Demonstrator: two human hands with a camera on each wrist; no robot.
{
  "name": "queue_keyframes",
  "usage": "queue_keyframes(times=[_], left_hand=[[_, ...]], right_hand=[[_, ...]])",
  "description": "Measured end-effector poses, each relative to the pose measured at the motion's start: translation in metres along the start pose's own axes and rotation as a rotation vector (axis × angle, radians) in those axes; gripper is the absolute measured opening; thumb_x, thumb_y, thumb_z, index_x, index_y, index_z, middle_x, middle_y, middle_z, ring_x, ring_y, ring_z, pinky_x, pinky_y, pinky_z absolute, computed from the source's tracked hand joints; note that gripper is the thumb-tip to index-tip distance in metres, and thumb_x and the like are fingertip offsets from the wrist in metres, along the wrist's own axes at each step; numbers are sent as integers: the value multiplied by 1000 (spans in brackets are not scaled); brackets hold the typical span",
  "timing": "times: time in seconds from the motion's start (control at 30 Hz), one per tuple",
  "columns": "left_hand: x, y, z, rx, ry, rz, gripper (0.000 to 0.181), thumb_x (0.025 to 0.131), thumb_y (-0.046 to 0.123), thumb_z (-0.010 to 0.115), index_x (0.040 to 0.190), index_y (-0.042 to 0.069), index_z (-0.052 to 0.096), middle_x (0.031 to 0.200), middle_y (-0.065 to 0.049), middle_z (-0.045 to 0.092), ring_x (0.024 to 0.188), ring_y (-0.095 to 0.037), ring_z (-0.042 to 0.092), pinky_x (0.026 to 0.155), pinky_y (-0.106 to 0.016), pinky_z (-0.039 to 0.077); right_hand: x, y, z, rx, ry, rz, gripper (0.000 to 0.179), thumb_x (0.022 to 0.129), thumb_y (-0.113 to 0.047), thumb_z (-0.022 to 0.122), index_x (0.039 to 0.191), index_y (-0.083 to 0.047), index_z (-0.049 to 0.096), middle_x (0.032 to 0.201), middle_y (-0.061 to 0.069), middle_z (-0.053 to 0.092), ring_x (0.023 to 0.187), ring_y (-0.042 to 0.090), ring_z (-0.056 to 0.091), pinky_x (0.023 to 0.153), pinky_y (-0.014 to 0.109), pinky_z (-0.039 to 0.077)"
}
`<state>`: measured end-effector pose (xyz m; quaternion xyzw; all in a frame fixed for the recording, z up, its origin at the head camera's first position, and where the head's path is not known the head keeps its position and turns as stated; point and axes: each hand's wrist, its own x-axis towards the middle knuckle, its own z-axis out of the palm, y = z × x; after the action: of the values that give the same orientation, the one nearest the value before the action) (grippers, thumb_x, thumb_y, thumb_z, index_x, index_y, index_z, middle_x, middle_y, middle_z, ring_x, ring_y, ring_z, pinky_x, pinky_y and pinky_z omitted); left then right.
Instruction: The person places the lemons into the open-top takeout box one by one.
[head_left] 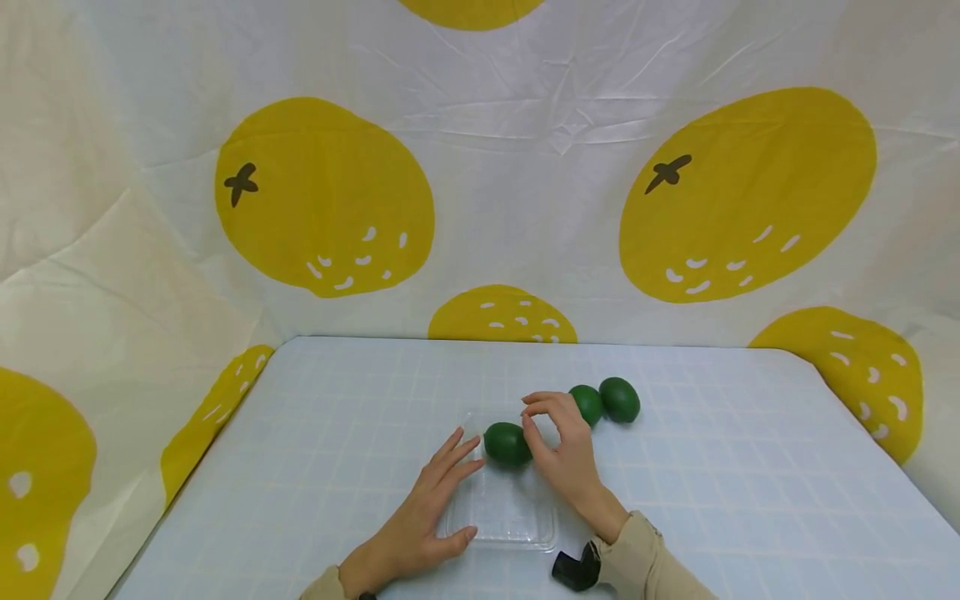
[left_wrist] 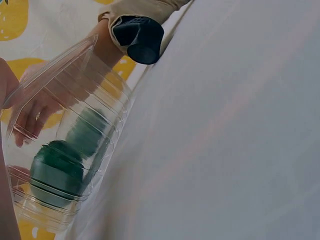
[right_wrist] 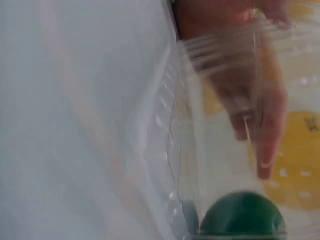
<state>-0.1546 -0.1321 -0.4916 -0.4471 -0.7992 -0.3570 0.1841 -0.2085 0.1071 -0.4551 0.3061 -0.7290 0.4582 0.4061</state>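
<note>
A clear plastic box (head_left: 517, 529) lies on the table, and a dark green lime (head_left: 507, 444) sits toward its far end. My left hand (head_left: 427, 521) rests along the box's left side, fingers spread and fairly straight. Over the lime's right end is my right hand (head_left: 566, 454), thumb and forefinger loosely bent. In the left wrist view, the fingers of the right hand (left_wrist: 37, 117) appear apart from the lime (left_wrist: 57, 175), seen through the plastic. The right wrist view shows the left hand (right_wrist: 250, 95) behind the box wall (right_wrist: 195, 150) and part of the lime (right_wrist: 243, 215).
Two more limes lie side by side on the table beyond the right hand, the nearer one (head_left: 587, 404) partly hidden by it and the other lime (head_left: 619, 400) farther right. A pale checked cloth (head_left: 337, 433) covers the table. A fruit-print curtain (head_left: 510, 183) hangs behind.
</note>
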Motion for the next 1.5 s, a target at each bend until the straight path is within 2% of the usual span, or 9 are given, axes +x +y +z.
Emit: queue_keyframes(times=[0.13,0.23,0.4,0.57,0.87,1.1,1.3,1.4,1.5], left_hand=[[0,1,0,4,-3,-8,68,84,31,63,144,3,46,156,-20,32,146,-46,19,111,-56,26],[0,1,0,-1,-8,-12,68,84,30,63,144,3,45,156,-20,31,146,-46,18,110,-59,26],[0,1,1,-8,-13,-16,68,84,30,62,144,3,45,156,-21,31,146,-46,17,111,-59,24],[0,0,1,-13,-7,-10,67,85,31,62,144,2,45,156,-21,30,146,-46,16,115,-53,20],[-2,0,2,-15,4,2,66,88,33,60,144,1,45,157,-21,30,146,-47,16,115,-52,18],[-1,1,1,-13,-4,-3,65,89,34,59,144,2,44,158,-19,28,146,-47,16,114,-55,20],[0,2,1,-15,1,0,65,88,33,60,143,2,45,156,-21,30,146,-47,16,116,-51,17],[0,2,1,-14,2,1,65,88,32,60,143,1,45,156,-22,31,146,-47,16,116,-49,16],[0,2,1,-11,2,2,65,88,33,60,143,2,45,156,-22,31,146,-47,16,116,-50,17]], right_hand=[[6,8,-6,-30,90,-61,17,73,16,66,85,3,65,94,22,68,88,40,59,84,34,42],[6,18,-12,-70,118,-79,15,74,14,66,87,5,66,94,22,68,88,40,58,84,38,40],[-1,36,-19,-150,112,-106,8,82,1,63,89,2,66,98,18,69,91,36,59,83,43,36],[-8,48,-23,-240,90,-124,13,84,-7,60,92,0,68,102,17,69,94,36,61,82,49,38],[-22,54,-26,-399,-46,1,23,80,-4,65,102,2,68,116,22,65,108,41,58,93,59,39],[-26,54,-29,-417,-68,59,31,77,-1,66,108,2,68,124,25,61,117,43,51,93,63,32],[-28,53,-29,-439,-72,111,35,77,-2,66,112,3,67,122,24,58,115,44,44,84,62,27],[-29,54,-30,-442,-80,139,36,77,-2,66,113,3,66,123,23,57,115,44,41,80,61,26],[-31,54,-30,-425,-97,161,37,77,-1,65,113,4,66,125,24,55,117,46,40,84,62,28]])
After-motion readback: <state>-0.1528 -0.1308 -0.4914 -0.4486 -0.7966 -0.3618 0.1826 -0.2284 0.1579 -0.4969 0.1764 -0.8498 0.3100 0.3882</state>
